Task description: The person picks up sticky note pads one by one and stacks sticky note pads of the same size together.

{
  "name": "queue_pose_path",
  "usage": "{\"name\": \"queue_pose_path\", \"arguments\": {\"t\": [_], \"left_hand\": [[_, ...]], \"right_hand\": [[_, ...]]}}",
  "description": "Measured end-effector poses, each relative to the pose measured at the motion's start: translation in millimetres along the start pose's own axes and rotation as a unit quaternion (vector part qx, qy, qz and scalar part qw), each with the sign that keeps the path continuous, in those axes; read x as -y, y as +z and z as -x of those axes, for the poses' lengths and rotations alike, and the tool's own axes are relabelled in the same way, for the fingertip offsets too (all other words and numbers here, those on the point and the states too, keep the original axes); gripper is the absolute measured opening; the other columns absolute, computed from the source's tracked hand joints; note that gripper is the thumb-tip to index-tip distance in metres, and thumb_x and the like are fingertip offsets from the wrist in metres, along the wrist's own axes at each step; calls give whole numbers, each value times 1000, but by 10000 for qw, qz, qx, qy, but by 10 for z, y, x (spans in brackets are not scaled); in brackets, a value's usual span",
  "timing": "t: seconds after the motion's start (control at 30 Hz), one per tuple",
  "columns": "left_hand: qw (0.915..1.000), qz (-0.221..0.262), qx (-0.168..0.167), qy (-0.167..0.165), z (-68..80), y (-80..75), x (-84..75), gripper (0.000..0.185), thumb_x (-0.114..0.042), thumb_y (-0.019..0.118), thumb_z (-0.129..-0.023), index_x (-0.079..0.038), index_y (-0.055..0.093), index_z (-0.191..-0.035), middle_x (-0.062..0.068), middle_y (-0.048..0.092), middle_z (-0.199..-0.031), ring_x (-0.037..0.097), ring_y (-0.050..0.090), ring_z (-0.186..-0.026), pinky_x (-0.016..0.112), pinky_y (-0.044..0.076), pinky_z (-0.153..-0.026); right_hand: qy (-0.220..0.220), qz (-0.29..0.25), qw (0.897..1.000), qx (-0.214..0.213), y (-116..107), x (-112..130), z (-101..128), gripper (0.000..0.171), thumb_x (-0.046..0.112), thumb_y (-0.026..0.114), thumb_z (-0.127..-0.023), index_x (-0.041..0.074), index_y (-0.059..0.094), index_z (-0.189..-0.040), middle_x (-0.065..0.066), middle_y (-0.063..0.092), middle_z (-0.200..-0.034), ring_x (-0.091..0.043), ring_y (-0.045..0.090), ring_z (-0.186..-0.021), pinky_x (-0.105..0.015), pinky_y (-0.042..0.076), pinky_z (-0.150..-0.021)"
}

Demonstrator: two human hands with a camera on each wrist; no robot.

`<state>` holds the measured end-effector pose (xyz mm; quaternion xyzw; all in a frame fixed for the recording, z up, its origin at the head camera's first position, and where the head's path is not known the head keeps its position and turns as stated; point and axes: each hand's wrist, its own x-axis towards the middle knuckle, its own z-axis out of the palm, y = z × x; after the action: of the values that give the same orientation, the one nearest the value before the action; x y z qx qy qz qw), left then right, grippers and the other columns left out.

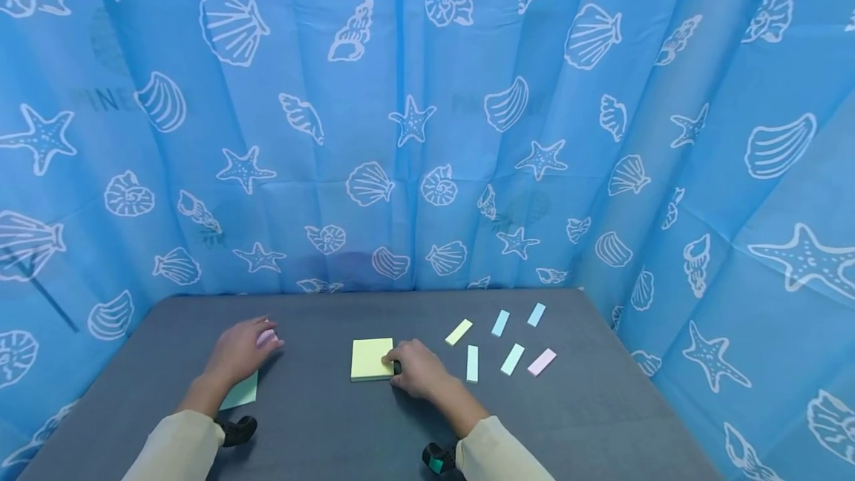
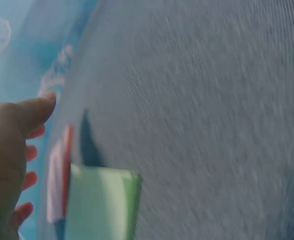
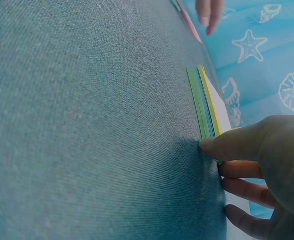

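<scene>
Near the middle of the table a square stack of sticky note pads (image 1: 371,359) lies flat, yellow on top, with blue and green layers showing at its side in the right wrist view. My right hand (image 1: 419,370) touches the right edge of this stack, thumb (image 3: 226,144) at the corner and the other fingers slightly bent beside it. Over on the left, my left hand (image 1: 242,351) hovers above a pink sticky note pad (image 2: 56,185), fingers apart and holding nothing. A green sticky note pad (image 2: 99,205) lies beside the pink one, partly under the left wrist in the head view.
Right of the stack lie several narrow sticky strips: a yellow one (image 1: 459,332), blue ones (image 1: 500,323), green ones (image 1: 473,364) and a pink one (image 1: 542,362). A grey cloth covers the table (image 1: 320,429). Blue shell-patterned curtains (image 1: 414,228) hang behind it and at the sides.
</scene>
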<state>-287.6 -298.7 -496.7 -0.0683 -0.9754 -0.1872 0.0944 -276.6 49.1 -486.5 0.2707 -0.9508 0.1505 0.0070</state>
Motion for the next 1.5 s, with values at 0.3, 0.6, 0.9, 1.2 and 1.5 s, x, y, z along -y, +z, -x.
{"name": "queue_pose_path", "arguments": {"t": [0.3,0.6,0.9,1.2,1.5], "left_hand": [[9962,76,756,-424,74,69,170,79,-54,59,-90,3,43,-143,33,32,-146,55,24,-133,71,22,-99],[9946,136,837,-594,93,104,62,81,-53,59,-91,4,38,-145,34,27,-149,55,17,-136,72,18,-99],[9936,147,915,-642,92,131,-38,83,-56,58,-91,3,38,-146,33,25,-150,53,16,-137,71,17,-100],[9955,31,785,-532,96,183,-193,76,-46,63,-91,4,41,-143,33,30,-148,53,20,-137,69,19,-101],[9964,-49,763,-365,135,230,-386,75,-47,64,-90,3,45,-142,31,34,-147,51,25,-136,68,22,-102]], "right_hand": [[48,-24,10000,32,-13,2,9,30,18,80,-82,16,74,-111,2,65,-99,-11,49,-84,-30,47,-74],[22,-4,10000,-2,0,-6,23,29,18,80,-82,16,75,-110,2,66,-100,-11,50,-84,-30,47,-74],[68,-22,10000,38,3,-1,13,30,19,80,-82,16,74,-111,2,66,-100,-11,51,-86,-31,47,-75],[1,-15,10000,27,1,7,13,31,19,79,-82,15,74,-112,1,66,-101,-12,51,-88,-30,47,-77],[-21,1,10000,2,-8,10,6,30,19,80,-82,15,74,-112,1,66,-101,-13,51,-87,-31,46,-77]]}}
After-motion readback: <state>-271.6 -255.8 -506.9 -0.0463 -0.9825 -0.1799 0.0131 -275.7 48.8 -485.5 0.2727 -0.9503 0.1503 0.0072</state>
